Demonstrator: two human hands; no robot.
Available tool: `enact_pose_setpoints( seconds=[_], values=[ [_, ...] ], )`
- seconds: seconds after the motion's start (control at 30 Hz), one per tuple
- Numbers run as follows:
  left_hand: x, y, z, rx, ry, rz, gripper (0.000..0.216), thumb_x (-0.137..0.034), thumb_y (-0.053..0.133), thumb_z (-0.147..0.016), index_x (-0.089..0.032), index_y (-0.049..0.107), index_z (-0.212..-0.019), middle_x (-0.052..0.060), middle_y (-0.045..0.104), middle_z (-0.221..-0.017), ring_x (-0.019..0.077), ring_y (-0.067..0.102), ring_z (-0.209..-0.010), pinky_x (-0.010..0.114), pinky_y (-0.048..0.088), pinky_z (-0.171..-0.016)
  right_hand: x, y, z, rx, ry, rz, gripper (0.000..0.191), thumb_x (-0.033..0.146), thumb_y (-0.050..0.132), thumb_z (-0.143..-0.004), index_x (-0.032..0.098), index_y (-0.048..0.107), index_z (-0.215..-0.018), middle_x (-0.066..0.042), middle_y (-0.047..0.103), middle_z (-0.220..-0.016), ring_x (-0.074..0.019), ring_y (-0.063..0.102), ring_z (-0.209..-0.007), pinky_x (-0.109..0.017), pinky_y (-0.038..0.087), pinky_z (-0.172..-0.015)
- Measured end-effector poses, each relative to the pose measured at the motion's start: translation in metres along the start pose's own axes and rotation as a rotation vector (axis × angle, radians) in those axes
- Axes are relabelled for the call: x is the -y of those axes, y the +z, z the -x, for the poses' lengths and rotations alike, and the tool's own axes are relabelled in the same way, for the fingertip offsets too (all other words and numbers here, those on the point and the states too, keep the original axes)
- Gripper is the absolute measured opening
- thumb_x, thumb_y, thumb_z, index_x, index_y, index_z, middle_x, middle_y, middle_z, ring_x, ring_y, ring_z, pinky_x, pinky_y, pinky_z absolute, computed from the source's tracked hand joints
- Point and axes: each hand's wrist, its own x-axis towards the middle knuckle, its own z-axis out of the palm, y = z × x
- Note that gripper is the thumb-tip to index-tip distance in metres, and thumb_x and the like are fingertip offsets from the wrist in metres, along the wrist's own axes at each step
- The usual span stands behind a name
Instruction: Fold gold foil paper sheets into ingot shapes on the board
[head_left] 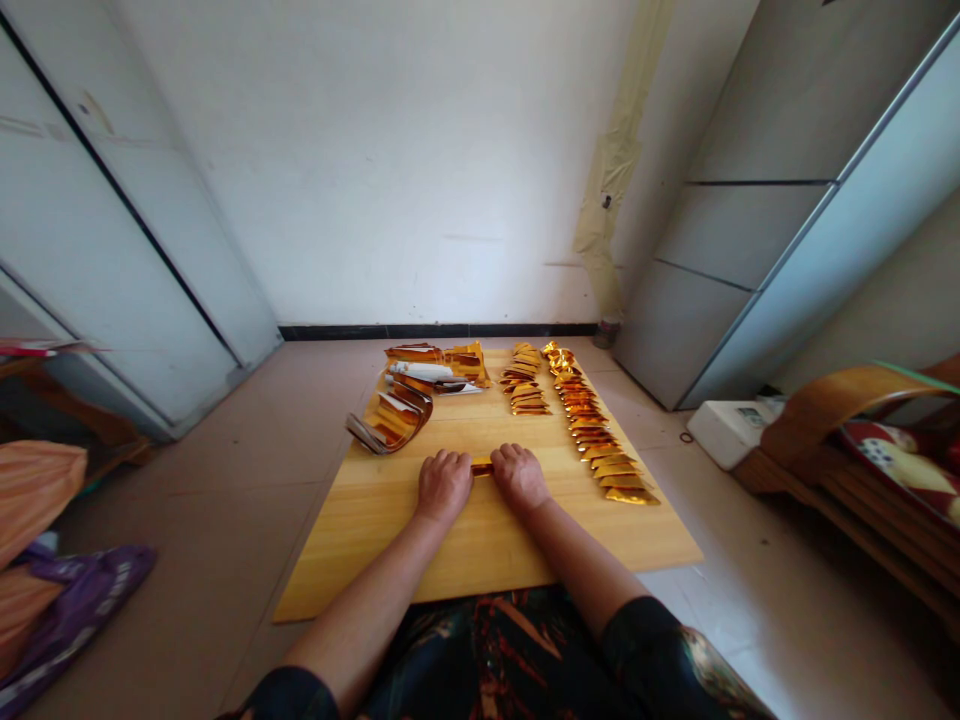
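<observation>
Both my hands press down at the middle of a wooden board (360, 560). Between them shows a short strip of folded gold foil paper (482, 469). Its left end is under the curled fingers of my left hand (445, 484); its right end is under those of my right hand (519, 474). Beyond my right hand, a long overlapping row of folded gold foil pieces (600, 440) runs along the board's right side. A shorter row of folded pieces (525, 380) lies to its left. Past my left hand rests a curled stack of foil sheets (397, 415).
More foil sheets (472, 360) and a white patterned roll-shaped packet (421, 371) lie at the board's far left. A grey refrigerator (712, 240) stands right of the wall. To the right is a wooden chair (840, 470), to the left a purple bag (82, 600).
</observation>
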Motion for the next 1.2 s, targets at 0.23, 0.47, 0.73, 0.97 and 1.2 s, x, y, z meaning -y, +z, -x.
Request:
enact_pose_setpoints(
  seconds=[0.23, 0.47, 0.73, 0.97, 1.2],
  values=[
    [-0.006, 0.002, -0.007, 0.012, -0.001, 0.014, 0.022, -0.019, 0.042, -0.087, -0.017, 0.063, -0.081, 0.010, 0.066, -0.080, 0.0243, 0.056, -0.084, 0.035, 0.035, -0.070, -0.006, 0.000, 0.001, -0.017, 0.030, 0.012, 0.021, 0.019, 0.038, -0.093, 0.019, 0.059, -0.094, -0.009, 0.061, -0.094, -0.0198, 0.052, -0.088, -0.029, 0.035, -0.071],
    [-0.023, 0.003, -0.022, 0.026, -0.024, 0.112, 0.017, -0.030, 0.051, -0.085, -0.018, 0.063, -0.085, 0.010, 0.067, -0.085, 0.0246, 0.056, -0.089, 0.036, 0.034, -0.073, -0.033, -0.007, 0.004, -0.011, 0.087, 0.062, 0.023, 0.023, 0.038, -0.094, 0.020, 0.061, -0.094, -0.010, 0.060, -0.096, -0.0198, 0.052, -0.090, -0.030, 0.033, -0.070],
    [-0.024, 0.004, -0.030, 0.045, -0.023, 0.120, 0.018, -0.029, 0.049, -0.082, -0.019, 0.064, -0.079, 0.007, 0.066, -0.085, 0.0222, 0.056, -0.088, 0.034, 0.035, -0.072, -0.050, -0.003, 0.009, -0.058, 0.189, 0.059, 0.022, 0.022, 0.040, -0.093, 0.022, 0.062, -0.090, -0.007, 0.062, -0.090, -0.0172, 0.055, -0.081, -0.028, 0.031, -0.067],
    [-0.029, 0.007, -0.046, 0.069, -0.034, 0.163, 0.018, -0.025, 0.048, -0.081, -0.019, 0.065, -0.078, 0.007, 0.067, -0.083, 0.0215, 0.057, -0.086, 0.034, 0.035, -0.072, -0.058, -0.002, 0.004, -0.088, 0.244, 0.052, 0.020, 0.021, 0.041, -0.092, 0.021, 0.061, -0.090, -0.006, 0.062, -0.087, -0.0167, 0.056, -0.079, -0.027, 0.030, -0.065],
    [-0.035, 0.013, -0.061, 0.079, -0.028, 0.193, 0.018, -0.029, 0.050, -0.081, -0.019, 0.065, -0.080, 0.006, 0.067, -0.084, 0.0210, 0.058, -0.086, 0.032, 0.036, -0.072, -0.068, -0.001, 0.000, -0.105, 0.260, 0.073, 0.019, 0.023, 0.043, -0.092, 0.021, 0.061, -0.089, -0.005, 0.062, -0.084, -0.0150, 0.056, -0.075, -0.026, 0.029, -0.063]
  ],
)
